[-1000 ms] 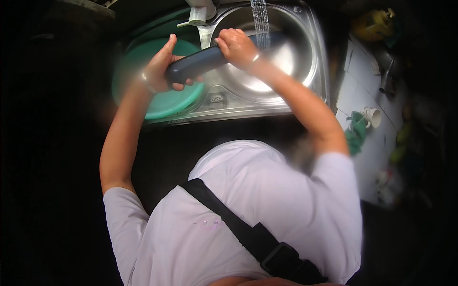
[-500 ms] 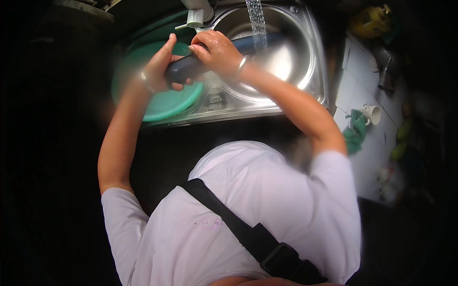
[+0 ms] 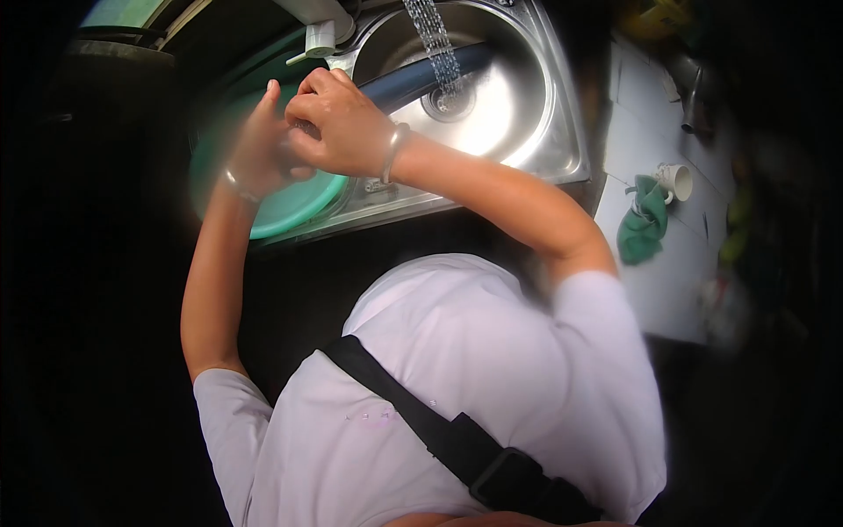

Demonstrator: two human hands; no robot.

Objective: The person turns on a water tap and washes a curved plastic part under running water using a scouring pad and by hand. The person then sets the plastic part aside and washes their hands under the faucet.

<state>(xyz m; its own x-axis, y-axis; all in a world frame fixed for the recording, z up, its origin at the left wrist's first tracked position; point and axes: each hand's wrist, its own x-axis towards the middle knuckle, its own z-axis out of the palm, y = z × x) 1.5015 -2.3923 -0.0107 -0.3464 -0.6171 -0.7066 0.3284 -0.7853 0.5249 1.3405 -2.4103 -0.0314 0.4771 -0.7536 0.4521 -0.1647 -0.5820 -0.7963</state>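
A long, smooth, dark eggplant (image 3: 413,83) slants from my hands across the steel sink bowl (image 3: 518,123). Its near end lies in my left hand (image 3: 263,149), blurred, with the thumb pointing up and the fingers curled beneath. My right hand (image 3: 342,123) is closed over the eggplant close to the left one, covering much of that end. Something small and dark shows under the right fingers, too hidden to name. Running water (image 3: 432,39) falls over the eggplant's far part. Below my hands is a green plastic basin (image 3: 303,206).
The white tap (image 3: 320,35) stands behind the basin. Right of the sink, a white tiled surface (image 3: 663,299) holds a white mug (image 3: 678,182) and a green cloth (image 3: 644,224). A metal drain (image 3: 448,104) shows in the bowl.
My right hand has slid left along the eggplant toward its near end, close to my left hand. The view has shifted, and the drain now shows.
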